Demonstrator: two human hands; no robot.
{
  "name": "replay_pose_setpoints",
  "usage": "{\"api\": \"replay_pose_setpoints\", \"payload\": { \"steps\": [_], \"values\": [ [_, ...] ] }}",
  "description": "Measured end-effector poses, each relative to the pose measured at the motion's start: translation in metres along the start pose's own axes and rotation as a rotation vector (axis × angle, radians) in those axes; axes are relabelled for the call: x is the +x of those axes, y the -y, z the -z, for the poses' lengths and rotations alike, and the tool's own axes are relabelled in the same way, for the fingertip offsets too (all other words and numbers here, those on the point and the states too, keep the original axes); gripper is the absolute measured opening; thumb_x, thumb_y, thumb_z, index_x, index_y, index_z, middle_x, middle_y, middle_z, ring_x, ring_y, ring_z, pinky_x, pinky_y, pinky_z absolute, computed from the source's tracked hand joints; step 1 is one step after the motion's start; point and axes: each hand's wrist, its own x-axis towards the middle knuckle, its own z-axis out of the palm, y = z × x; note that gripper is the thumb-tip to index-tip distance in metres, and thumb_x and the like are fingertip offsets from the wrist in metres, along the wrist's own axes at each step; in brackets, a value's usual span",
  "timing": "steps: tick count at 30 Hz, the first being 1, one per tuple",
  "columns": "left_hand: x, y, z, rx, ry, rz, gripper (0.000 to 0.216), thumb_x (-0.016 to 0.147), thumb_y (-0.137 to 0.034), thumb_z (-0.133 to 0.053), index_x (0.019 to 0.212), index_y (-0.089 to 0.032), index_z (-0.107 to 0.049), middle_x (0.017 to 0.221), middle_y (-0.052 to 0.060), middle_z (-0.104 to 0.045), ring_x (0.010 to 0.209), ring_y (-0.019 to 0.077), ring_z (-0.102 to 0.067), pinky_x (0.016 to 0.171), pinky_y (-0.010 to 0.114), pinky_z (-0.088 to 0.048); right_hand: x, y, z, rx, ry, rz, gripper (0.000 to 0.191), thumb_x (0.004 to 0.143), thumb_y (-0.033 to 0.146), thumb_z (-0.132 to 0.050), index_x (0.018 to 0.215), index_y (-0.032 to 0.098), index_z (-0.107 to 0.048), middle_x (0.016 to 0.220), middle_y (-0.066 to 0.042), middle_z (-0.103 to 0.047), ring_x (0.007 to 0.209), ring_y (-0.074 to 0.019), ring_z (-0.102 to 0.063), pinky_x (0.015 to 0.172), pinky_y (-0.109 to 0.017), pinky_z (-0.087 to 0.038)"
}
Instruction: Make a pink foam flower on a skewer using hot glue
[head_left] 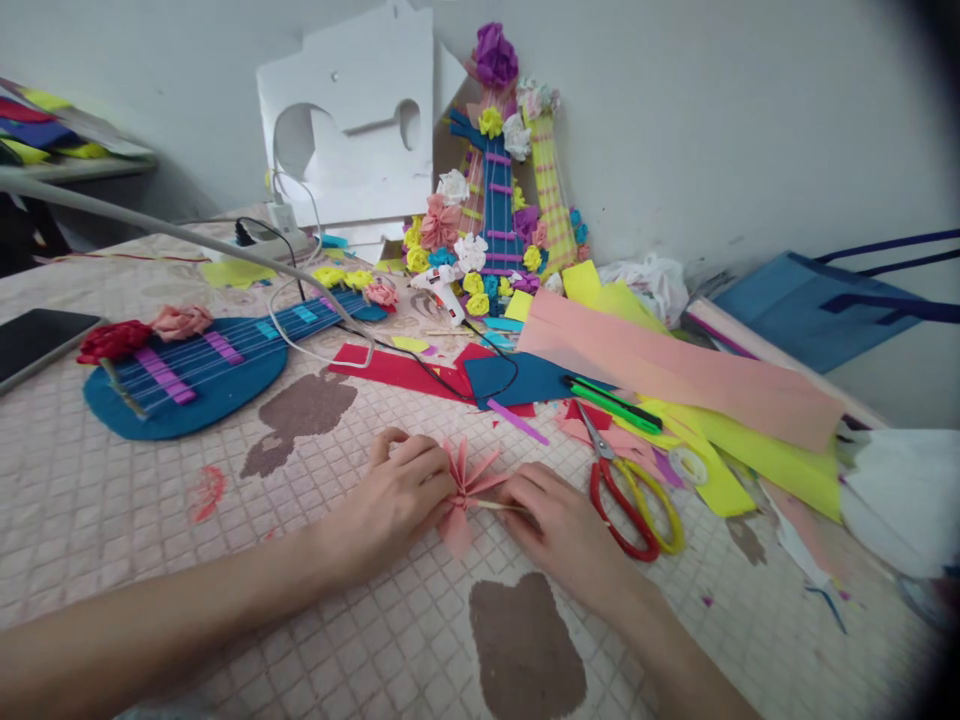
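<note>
My left hand (401, 495) and my right hand (559, 525) meet low in the middle of the view over a patterned tablecloth (112, 520). Between them is a pink fringed paper flower (466, 487) with strips fanning upward. The fingers of my left hand pinch the flower's left side. My right hand is closed around a thin wooden stick (499, 507) that runs into the flower's base. Red and yellow scissors (634, 495) lie just right of my right hand.
A blue felt guitar shape (202, 375) with paper roses lies at the left, a phone (34, 340) beyond it. Flower-covered guitar models (499, 200) lean on the wall. A glue gun (444, 290), coloured paper sheets (675, 375), a green pen (611, 400) and a blue bag (817, 305) crowd the right.
</note>
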Motion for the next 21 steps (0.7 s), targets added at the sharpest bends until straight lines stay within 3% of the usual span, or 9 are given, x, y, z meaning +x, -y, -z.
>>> {"api": "replay_pose_setpoints", "payload": {
  "steps": [7, 10, 15, 21],
  "values": [
    [-0.001, 0.002, 0.001, -0.047, -0.031, -0.016, 0.016, 0.092, -0.020, -0.050, 0.080, -0.018, -0.061, 0.084, 0.001, -0.059, 0.090, 0.0184, -0.049, 0.088, 0.040, -0.025, -0.009, -0.029, 0.047, 0.110, 0.144, -0.050, 0.013, 0.086, 0.019, -0.052, 0.073, 0.021, -0.056, 0.072, 0.001, -0.057, 0.065, -0.0128, -0.054, 0.056, -0.024, -0.041],
    [0.000, 0.001, 0.005, -0.063, -0.047, -0.021, 0.015, 0.092, -0.019, -0.050, 0.081, -0.019, -0.061, 0.082, 0.000, -0.059, 0.088, 0.0175, -0.049, 0.087, 0.038, -0.025, -0.010, -0.039, 0.056, 0.184, 0.066, -0.124, 0.012, 0.086, 0.023, -0.052, 0.075, 0.022, -0.056, 0.071, 0.001, -0.058, 0.063, -0.0128, -0.053, 0.055, -0.024, -0.041],
    [-0.002, 0.002, 0.012, 0.034, -0.062, -0.056, 0.021, 0.095, -0.022, -0.045, 0.083, -0.019, -0.061, 0.082, 0.000, -0.058, 0.087, 0.0166, -0.050, 0.089, 0.039, -0.024, -0.003, -0.038, 0.032, 0.089, -0.233, -0.219, 0.012, 0.086, 0.022, -0.049, 0.075, 0.021, -0.055, 0.072, 0.000, -0.057, 0.064, -0.0141, -0.055, 0.057, -0.026, -0.042],
    [-0.017, 0.009, 0.025, 0.199, -0.085, -0.157, 0.033, 0.098, -0.013, -0.028, 0.094, -0.020, -0.060, 0.089, 0.002, -0.062, 0.091, 0.0171, -0.052, 0.092, 0.041, -0.024, 0.005, -0.043, -0.003, -0.174, -0.279, -0.166, 0.009, 0.085, 0.021, -0.049, 0.080, 0.021, -0.056, 0.080, -0.003, -0.061, 0.072, -0.0173, -0.058, 0.061, -0.028, -0.043]
  ]
}}
